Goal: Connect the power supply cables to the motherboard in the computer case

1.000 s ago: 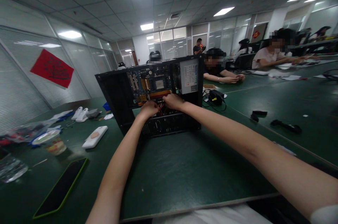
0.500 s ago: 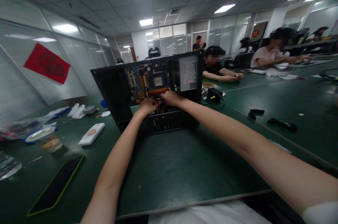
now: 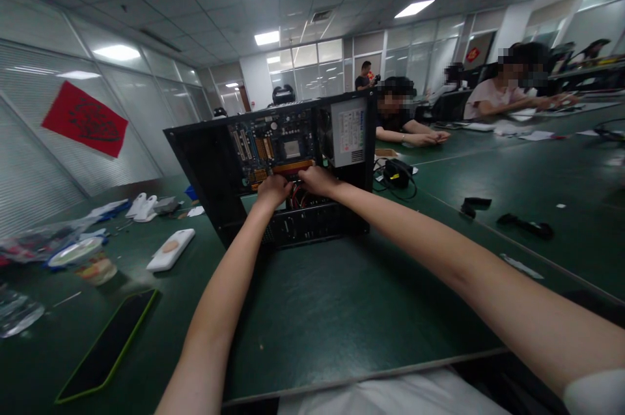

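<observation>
An opened black computer case stands upright on the green table, its inside facing me. Within it are a motherboard and, at the upper right, a silver power supply. My left hand is at the lower edge of the motherboard, fingers closed, their tips turned inward. My right hand is beside it at the right end of an orange-red memory slot, also with closed fingers. Red and black cables hang just below and between the hands. Whatever the fingertips pinch is too small to make out.
On the left of the table lie a green-edged phone, a white power bank and a plastic cup. A black adapter and black straps lie to the right. Co-workers sit at the far right.
My left hand has shifted slightly upward and right, toward the memory slot. My right hand stays nearly in place. The view has tilted a little.
</observation>
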### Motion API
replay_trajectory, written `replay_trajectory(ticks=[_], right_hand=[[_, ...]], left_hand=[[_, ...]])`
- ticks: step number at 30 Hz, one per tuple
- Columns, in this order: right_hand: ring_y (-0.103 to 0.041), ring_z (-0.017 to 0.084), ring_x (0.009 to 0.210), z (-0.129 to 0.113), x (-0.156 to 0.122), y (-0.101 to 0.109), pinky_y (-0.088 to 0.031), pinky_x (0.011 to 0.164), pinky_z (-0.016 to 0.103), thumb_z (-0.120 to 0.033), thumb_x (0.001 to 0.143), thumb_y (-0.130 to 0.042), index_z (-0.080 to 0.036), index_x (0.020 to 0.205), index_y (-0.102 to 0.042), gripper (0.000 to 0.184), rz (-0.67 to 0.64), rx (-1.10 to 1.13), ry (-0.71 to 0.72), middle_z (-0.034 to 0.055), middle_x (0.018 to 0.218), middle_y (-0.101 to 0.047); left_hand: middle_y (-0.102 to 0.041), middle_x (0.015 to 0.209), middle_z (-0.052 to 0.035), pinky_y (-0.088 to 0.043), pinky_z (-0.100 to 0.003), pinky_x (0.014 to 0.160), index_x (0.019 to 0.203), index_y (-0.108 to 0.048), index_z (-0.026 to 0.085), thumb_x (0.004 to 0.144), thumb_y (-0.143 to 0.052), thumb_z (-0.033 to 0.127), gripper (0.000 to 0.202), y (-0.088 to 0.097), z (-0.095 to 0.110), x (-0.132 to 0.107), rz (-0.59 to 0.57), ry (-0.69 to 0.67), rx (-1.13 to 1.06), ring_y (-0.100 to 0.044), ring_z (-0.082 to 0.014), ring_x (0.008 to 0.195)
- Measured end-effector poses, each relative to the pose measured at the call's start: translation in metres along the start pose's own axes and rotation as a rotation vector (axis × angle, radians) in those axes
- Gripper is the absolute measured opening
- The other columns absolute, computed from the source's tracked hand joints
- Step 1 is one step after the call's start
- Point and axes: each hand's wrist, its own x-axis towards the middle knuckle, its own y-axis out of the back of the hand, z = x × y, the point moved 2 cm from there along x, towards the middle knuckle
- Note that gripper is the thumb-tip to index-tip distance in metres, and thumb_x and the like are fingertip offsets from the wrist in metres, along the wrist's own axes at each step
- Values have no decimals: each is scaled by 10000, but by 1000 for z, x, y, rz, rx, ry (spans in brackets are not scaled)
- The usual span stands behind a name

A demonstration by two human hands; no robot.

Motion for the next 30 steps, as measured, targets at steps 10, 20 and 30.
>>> replay_trajectory(ticks=[10,20,30], right_hand=[[-678,287,1056,0,-1,2,-482,834,312,-249,950,-553,-96,1141,-680,276,-10,11,-2,208,1103,-714],[-669,283,1086,-3,-1,2,-486,860,316,-209,948,-526,-106,1152,-669,270,-29,2,-5,211,1130,-707],[-686,273,1046,0,-10,2,-500,841,311,-184,941,-483,-118,1121,-704,293,-28,11,-52,182,1093,-725]], left_hand=[[-740,1079,-173,-535,-392,858,1066,-759,176,983,-432,452,436,-3,3,-2,6,-28,45,-695,-311,1030],[-735,1082,-190,-547,-413,855,1105,-738,151,964,-425,411,430,-1,7,-3,14,-8,65,-697,-331,1035],[-742,1065,-190,-547,-388,847,1076,-747,147,966,-423,419,437,1,6,-7,22,6,68,-706,-315,1017]])
